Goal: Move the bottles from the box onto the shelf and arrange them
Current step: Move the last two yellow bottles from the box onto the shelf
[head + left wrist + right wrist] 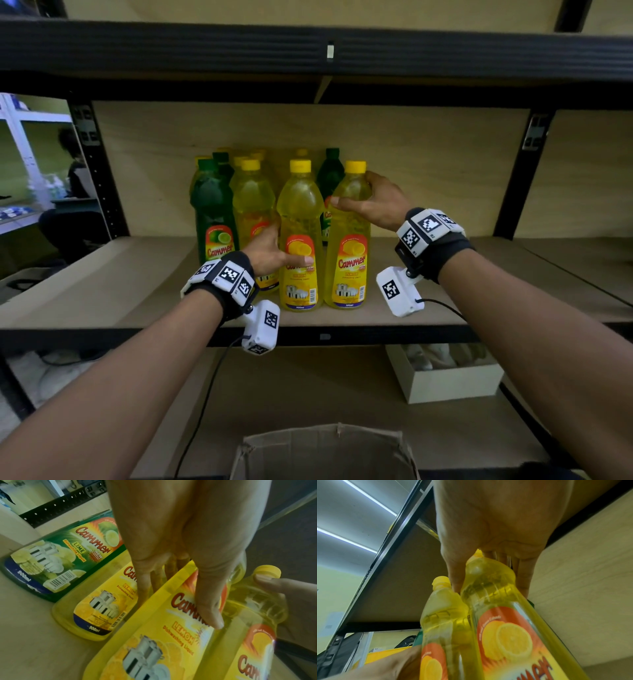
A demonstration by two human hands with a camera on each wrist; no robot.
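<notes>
Several yellow and green dish-liquid bottles stand grouped on the middle shelf (120, 291). My left hand (284, 248) grips the front middle yellow bottle (301, 212) at its label, thumb in front and fingers behind; the left wrist view shows that hand (180, 601) on the bottle (163, 649). My right hand (352, 192) grips the shoulder of the front right yellow bottle (347, 267), just under its cap. In the right wrist view that hand (489, 585) wraps the same bottle (505, 635). Both bottles stand upright, side by side on the board.
A green lime bottle (65, 555) and another yellow one (102, 608) stand left of the held pair. An open cardboard box (322, 452) sits below at the front; its inside is hidden. A small white box (445, 380) rests on the lower shelf. Black uprights (520, 178) frame the bay.
</notes>
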